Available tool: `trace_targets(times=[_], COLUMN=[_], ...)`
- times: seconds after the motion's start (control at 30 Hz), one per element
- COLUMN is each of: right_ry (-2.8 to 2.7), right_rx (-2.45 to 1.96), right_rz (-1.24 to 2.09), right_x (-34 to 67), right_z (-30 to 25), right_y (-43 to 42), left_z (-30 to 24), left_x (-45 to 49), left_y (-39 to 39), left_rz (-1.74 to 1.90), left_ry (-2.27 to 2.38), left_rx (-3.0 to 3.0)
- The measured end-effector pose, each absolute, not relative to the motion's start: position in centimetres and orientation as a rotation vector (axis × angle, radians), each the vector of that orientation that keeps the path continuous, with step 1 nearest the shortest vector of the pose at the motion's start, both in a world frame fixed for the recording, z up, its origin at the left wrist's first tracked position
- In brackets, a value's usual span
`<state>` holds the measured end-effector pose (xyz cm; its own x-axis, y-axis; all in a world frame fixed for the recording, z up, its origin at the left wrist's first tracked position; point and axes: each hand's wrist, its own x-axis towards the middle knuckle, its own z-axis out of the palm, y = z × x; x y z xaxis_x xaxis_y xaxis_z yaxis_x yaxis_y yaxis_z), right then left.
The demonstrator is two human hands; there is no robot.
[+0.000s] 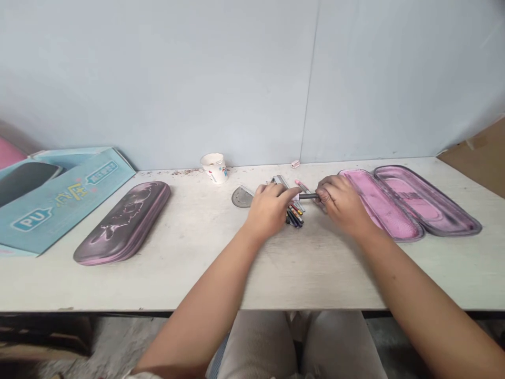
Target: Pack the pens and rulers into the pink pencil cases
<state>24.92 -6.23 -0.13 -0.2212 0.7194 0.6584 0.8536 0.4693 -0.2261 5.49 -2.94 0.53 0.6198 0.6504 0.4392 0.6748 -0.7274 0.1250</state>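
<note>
- Gripping a dark marker (309, 196) in the right hand (342, 204): fingers curled round one end, the barrel sticking out left toward the other hand
- Left hand (270, 210) lies palm down, fingers stretched right, fingertips just beside the marker's free end and a pink pen (302, 186); can't tell if it pinches anything
- Dark marker is held above the middle of the table, between both hands, over a loose pile of pens and crayons (294, 216)
- Pile sits right under the left hand's fingertips, colored tips pointing different ways
- Flat silver item (280, 181) at the far side of the pile, too small to tell what it is
- Gray half-round protractor (242, 197) lies just left of the left hand
- Open pink pencil case (406, 202) lies right, its near half just beside the right hand
- Closed dark pencil case with pink edges (122, 223) lies left, well apart from the hands
- Blue printed cardboard box (67, 202) at far left, partly off the frame
- Paper cup (214, 167) stands upright at the far edge of the white worn table (197, 279), near the wall
- Small eraser (295, 163) lies at the far edge, right of the cup
</note>
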Motion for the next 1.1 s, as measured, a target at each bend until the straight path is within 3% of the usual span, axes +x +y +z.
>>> trace_targets(times=[0.17,0.33,0.6,0.9,1.1], right_ry=[-2.020,-1.607,-2.073,-1.913,-1.454], right_rx=[-1.368,-1.680,-1.975,-1.919,-1.278], right_rz=[-0.073,-0.239,-0.245,-0.119,0.498], right_x=[24.8,27.6,27.0,27.4,26.0], right_z=[0.7,1.1,-1.7,-1.3,0.3], right_y=[-6.9,-6.5,-4.9,-4.9,-5.6], left_z=[0.5,1.2,1.1,0.7,0.6], left_x=[6.8,7.0,6.9,7.4,7.8], left_y=[-4.6,-5.1,-4.1,-4.7,-5.0], left_rz=[-0.799,-1.257,-1.817,-1.603,-1.475], left_ry=[-1.124,-1.577,-1.840,-1.745,-1.652], left_rx=[-2.993,-2.943,-2.881,-3.026,-3.122])
